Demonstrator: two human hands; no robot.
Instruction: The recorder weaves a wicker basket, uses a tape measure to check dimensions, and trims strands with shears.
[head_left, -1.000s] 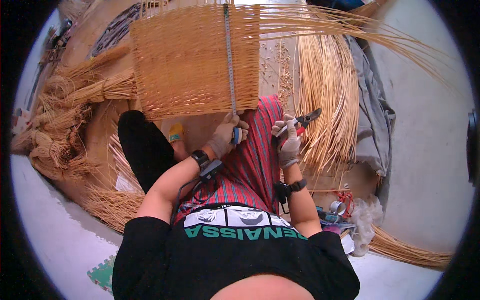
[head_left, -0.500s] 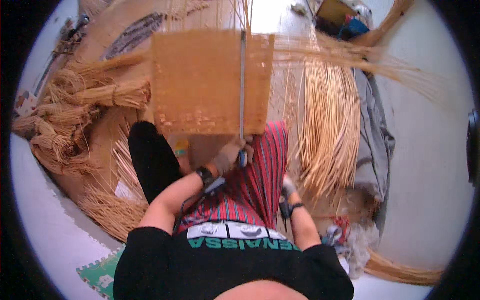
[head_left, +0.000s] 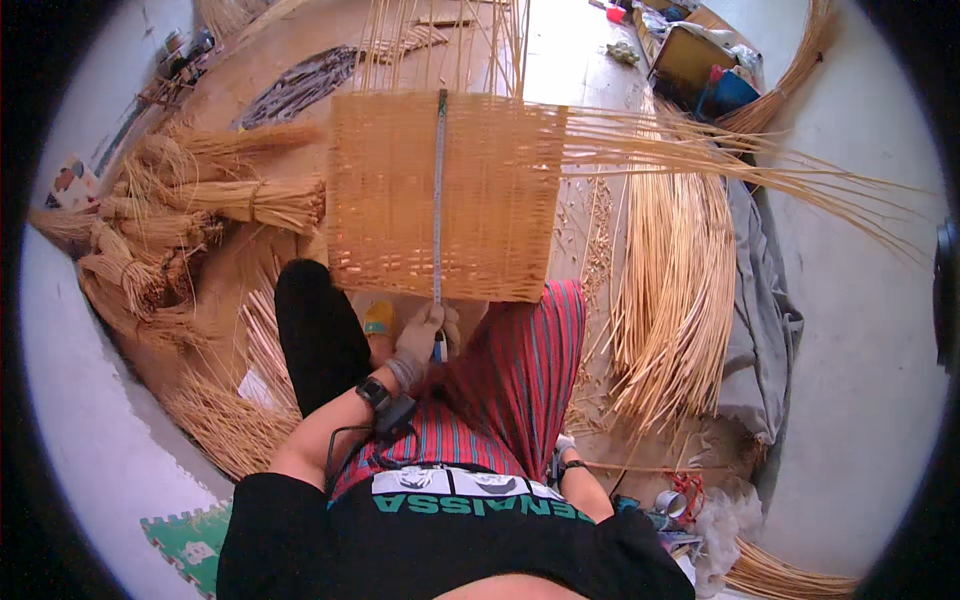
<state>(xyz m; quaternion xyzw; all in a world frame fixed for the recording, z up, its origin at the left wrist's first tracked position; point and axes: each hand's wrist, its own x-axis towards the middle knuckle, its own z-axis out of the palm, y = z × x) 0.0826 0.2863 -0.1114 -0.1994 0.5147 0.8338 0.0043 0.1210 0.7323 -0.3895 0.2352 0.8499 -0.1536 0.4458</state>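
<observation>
A square woven panel (head_left: 380,200) of tan strips lies in front of me, its near edge by my knees. Down it runs the pulled-out blade of a tape measure (head_left: 438,210), left of the panel's middle, its tip at the far edge. My left hand (head_left: 420,332), in a pale glove, is closed round the blue tape measure case just off the near edge. Down beside my right thigh is my right hand (head_left: 564,446), also gloved; its fingers are mostly hidden, so whether it holds anything does not show.
Loose strips (head_left: 700,150) stick out from the panel's right side, others from its far edge. Tied bundles of strips (head_left: 250,200) lie on the left. A long spread of pale rods (head_left: 670,280) lies right, beside a grey cloth (head_left: 755,330). A blue container (head_left: 728,92) stands far right.
The tape measure has shifted left across the panel, and my left hand with it. In the picture the panel and floor sit lower and further right. My right hand stays beside my thigh.
</observation>
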